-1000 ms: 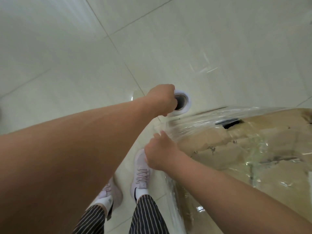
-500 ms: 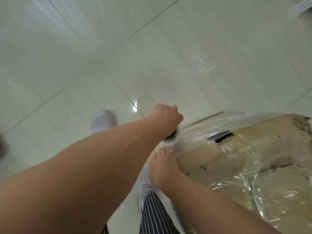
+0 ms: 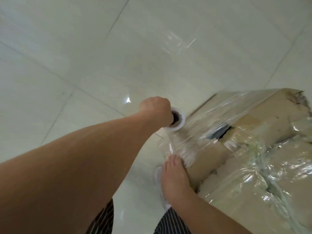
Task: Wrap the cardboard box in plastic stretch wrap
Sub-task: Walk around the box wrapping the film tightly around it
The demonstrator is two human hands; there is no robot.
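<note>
The floor (image 3: pixel 84 48) fills the whole background. It is laid with large glossy tiles of a pale, greenish white, set apart by thin grey grout lines (image 3: pixel 50 72) that run aslant across the view and meet left of the middle. A small, bright spot of reflected light (image 3: pixel 128 99) glints on a tile near the centre. Fainter white streaks of glare (image 3: pixel 190 43) lie toward the upper right, and a soft, broad sheen spreads over the upper left corner.
</note>
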